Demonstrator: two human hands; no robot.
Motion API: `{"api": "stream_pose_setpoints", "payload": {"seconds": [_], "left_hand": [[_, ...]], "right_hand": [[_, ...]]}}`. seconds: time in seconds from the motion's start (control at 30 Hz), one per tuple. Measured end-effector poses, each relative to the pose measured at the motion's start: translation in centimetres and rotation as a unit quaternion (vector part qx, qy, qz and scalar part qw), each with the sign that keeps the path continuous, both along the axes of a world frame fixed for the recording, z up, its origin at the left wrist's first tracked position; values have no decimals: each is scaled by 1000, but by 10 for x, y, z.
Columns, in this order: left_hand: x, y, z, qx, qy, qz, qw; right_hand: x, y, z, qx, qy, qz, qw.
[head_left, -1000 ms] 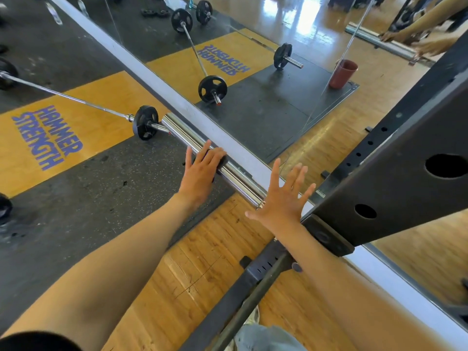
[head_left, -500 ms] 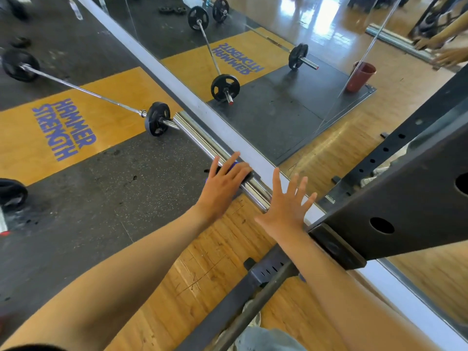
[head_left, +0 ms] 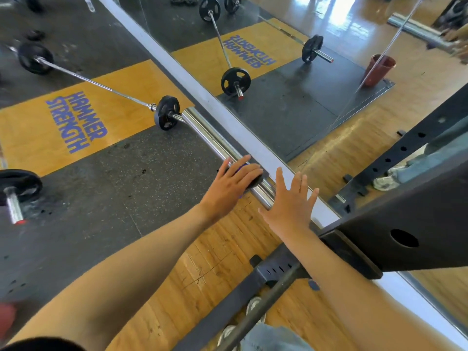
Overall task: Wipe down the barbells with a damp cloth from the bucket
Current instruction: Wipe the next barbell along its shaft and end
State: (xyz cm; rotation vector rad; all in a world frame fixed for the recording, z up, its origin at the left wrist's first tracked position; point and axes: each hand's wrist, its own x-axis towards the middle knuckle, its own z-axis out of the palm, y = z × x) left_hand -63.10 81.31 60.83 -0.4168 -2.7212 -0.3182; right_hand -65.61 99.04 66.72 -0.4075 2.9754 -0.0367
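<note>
My left hand (head_left: pixel 231 187) lies palm down on a dark cloth (head_left: pixel 253 179) draped over the chrome sleeve (head_left: pixel 222 148) of a barbell; my fingers (head_left: pixel 249 171) are nearly straight, side by side, pressing the cloth onto the metal. A patch of blue shows at the cloth's upper edge, under my fingertips. My right hand (head_left: pixel 291 206) is held flat with its fingers (head_left: pixel 279 179) spread wide, holding nothing. It sits over the near end of the same sleeve; I cannot tell whether the palm touches the steel.

The sleeve runs diagonally, alongside the white base strip (head_left: pixel 228 115) of a wall mirror (head_left: pixel 316 79).

Beyond the sleeve's far end lies a second barbell (head_left: pixel 101 86) on the floor, 1 small black plate (head_left: pixel 167 112) at its near end and another at the far end. It crosses a yellow wooden platform (head_left: pixel 33 125) lettered HAMMER STRENGTH in blue.

A 3rd bar end with a black plate (head_left: pixel 19 184) lies at the left edge, on speckled black rubber matting (head_left: pixel 126 173).

A red-brown bucket (head_left: pixel 379 69) shows only in the mirror, at the corner of the reflected mat.

A black rack beam (head_left: pixel 417 219) with round holes fills the right side, and a black rack foot (head_left: pixel 240 300) crosses the wood floor beneath my right forearm.
</note>
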Motion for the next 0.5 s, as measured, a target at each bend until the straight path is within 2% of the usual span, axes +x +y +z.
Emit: {"api": "stream_pose_setpoints", "payload": {"seconds": [0.03, 0.1, 0.2, 0.27, 0.33, 0.43, 0.5], "left_hand": [[-6, -12, -1, -14, 7, 0, 1000], [-21, -43, -1, 10, -3, 61, 998], [-39, -71, 6, 52, -7, 154, 987], [-39, -63, 9, 59, -5, 142, 988], [-32, -51, 8, 25, -7, 83, 996], [-31, -64, 9, -42, -13, 22, 999], [-46, -92, 9, -26, -18, 75, 997]], "right_hand": [[5, 0, -2, -5, 20, 6, 1000], [9, 2, -2, -24, 41, 17, 999], [-3, 12, 2, -49, -41, 27, 998], [-13, 21, 9, -43, -125, 11, 991], [-19, 25, 11, -23, -160, -13, 987], [-9, 16, 6, -51, -122, -20, 991], [7, 8, -1, -56, -43, -11, 997]]}}
